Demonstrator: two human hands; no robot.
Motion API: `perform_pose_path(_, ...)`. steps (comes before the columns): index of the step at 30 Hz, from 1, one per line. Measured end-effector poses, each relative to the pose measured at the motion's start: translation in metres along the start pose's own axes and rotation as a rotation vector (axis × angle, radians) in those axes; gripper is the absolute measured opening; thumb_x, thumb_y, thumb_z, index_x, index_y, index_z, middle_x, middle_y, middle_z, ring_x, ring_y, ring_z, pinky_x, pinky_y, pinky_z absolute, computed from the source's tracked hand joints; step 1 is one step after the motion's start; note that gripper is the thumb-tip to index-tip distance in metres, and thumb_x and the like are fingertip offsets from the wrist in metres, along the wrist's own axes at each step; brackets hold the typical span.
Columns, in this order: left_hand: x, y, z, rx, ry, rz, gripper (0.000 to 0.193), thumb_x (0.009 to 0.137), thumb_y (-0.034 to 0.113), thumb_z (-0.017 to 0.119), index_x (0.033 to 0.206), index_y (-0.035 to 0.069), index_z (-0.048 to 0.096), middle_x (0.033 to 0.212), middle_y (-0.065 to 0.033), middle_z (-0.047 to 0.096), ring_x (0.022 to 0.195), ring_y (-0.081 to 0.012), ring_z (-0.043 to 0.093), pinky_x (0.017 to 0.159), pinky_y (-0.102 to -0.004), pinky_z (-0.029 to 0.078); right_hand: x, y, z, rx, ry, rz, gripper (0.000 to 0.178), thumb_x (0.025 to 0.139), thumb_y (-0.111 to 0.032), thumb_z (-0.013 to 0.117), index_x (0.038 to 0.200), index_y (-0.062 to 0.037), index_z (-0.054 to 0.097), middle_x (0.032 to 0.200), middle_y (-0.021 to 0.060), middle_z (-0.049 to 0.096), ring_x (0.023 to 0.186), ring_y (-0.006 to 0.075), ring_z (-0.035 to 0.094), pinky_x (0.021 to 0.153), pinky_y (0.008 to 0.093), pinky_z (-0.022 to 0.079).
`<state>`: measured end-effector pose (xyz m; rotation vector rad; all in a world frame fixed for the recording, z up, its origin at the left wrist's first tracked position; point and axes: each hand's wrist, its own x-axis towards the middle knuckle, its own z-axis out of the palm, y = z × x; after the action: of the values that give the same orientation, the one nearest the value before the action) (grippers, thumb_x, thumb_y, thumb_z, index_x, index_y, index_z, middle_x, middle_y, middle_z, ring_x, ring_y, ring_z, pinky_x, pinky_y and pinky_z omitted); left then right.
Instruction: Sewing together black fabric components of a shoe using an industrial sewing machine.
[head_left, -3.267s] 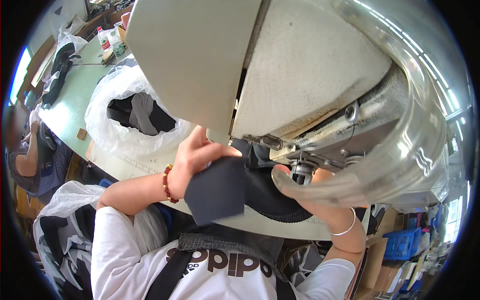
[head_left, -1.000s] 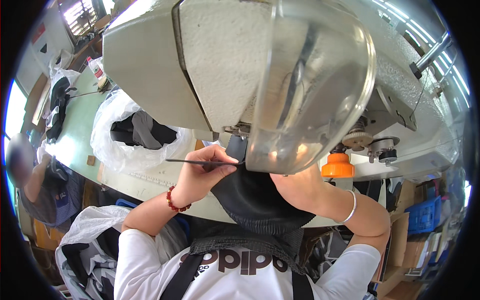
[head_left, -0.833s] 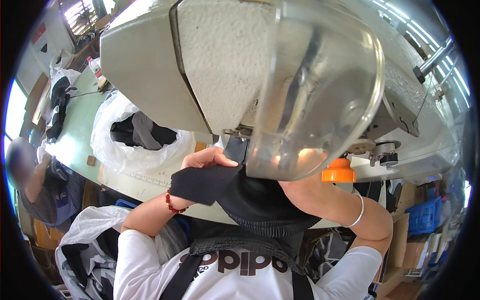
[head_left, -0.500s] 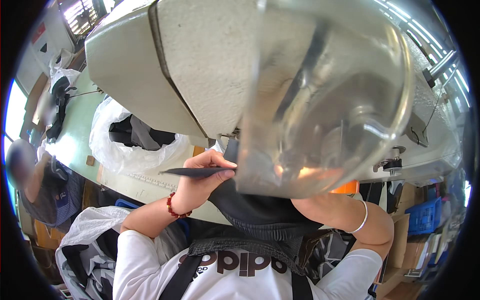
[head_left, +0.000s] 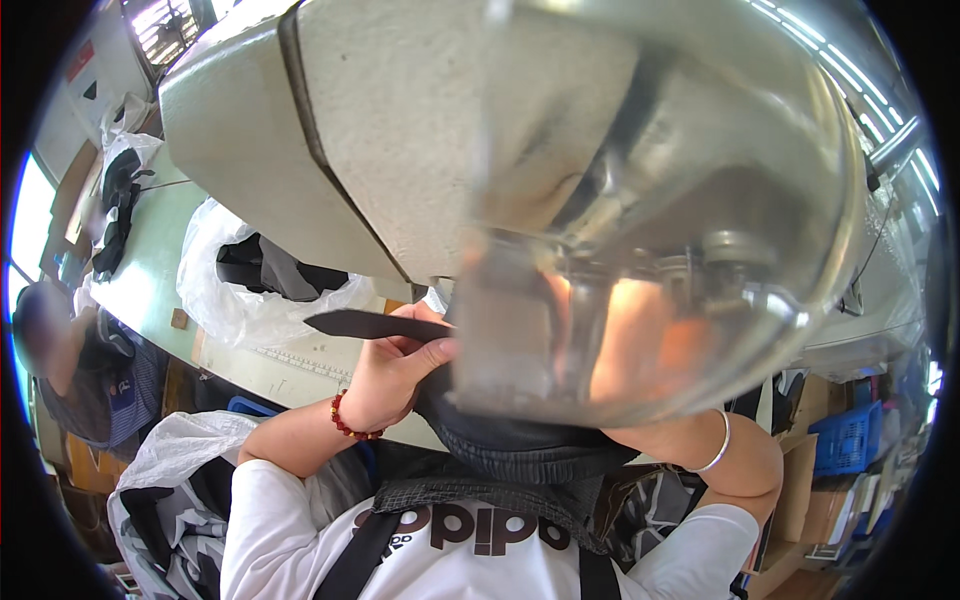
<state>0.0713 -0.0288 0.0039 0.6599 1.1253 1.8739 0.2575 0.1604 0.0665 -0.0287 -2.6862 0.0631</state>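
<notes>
My left hand is closed, thumb and fingers pinching a dark fabric strip whose pointed end sticks out to the left. Below and right of that hand, black gathered fabric hangs over the front edge toward my lap. A large pale sewing machine head stands above my hands, with a clear curved plastic shield in front. Through the shield my right hand appears only as a blurred, distorted shape near an orange patch, so its fingers cannot be made out.
A white plastic bag with dark cloth pieces sits on the table at left. Another sack of grey and black cloth is beside my left arm. A person sits at far left. A blue basket stands among boxes at right.
The strip's free end has swung upward, showing more of its flat face, and my left hand has shifted slightly left. The shield appears larger and now covers more of my right hand.
</notes>
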Motion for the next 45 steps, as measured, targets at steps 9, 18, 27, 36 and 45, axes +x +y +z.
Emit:
perform_pose_path(9,0.001,0.004,0.006,0.13,0.024,0.118,0.016,0.096,0.007,0.077,0.098,0.007,0.062,0.101,-0.0006,0.069,0.094,-0.0085,0.063,0.087,-0.0258,0.049,0.004,-0.006,-0.003,-0.017,0.059,-0.003,0.004,0.07,-0.016,0.071,0.072,-0.0144,0.068,0.072,0.0026,0.06,0.072,0.02,0.065,0.062,0.0364,0.049)
perform_pose_path(18,-0.004,-0.01,-0.015,-0.002,0.067,0.046,0.014,0.095,0.005,0.078,0.097,0.005,0.064,0.095,-0.0008,0.07,0.09,-0.0087,0.064,0.085,-0.0262,0.051,0.003,-0.004,-0.008,-0.032,0.028,0.023,0.009,0.072,-0.014,0.071,0.08,-0.0125,0.069,0.074,0.0028,0.061,0.074,0.021,0.066,0.065,0.0362,0.051)
perform_pose_path(27,0.004,0.01,-0.007,0.354,-0.161,0.179,0.016,0.089,0.003,0.081,0.104,0.001,0.076,0.091,0.0007,0.061,0.079,-0.0048,0.055,0.072,-0.0226,0.044,-0.008,0.006,-0.011,0.451,-0.083,0.154,0.022,0.08,-0.01,0.069,0.101,-0.0078,0.068,0.081,0.0036,0.065,0.079,0.0202,0.068,0.071,0.0339,0.054)
perform_pose_path(36,0.01,0.021,-0.011,0.616,-0.263,0.323,0.026,0.087,0.018,0.084,0.103,-0.001,0.077,0.089,-0.0006,0.063,0.079,-0.0054,0.057,0.073,-0.0242,0.044,-0.018,0.007,0.002,2.712,-0.054,0.75,0.035,0.087,-0.006,0.066,0.122,-0.0031,0.066,0.088,0.0044,0.069,0.084,0.0195,0.071,0.077,0.0316,0.057)
perform_pose_path(45,0.008,0.019,-0.012,0.612,-0.212,0.285,0.026,0.089,0.017,0.082,0.106,-0.002,0.078,0.091,-0.0023,0.071,0.082,-0.0055,0.067,0.082,-0.0236,0.053,-0.018,0.011,0.004,2.73,-0.08,0.818,0.042,0.092,-0.005,0.065,0.133,-0.0003,0.065,0.093,0.0052,0.071,0.087,0.0196,0.071,0.081,0.0311,0.059)
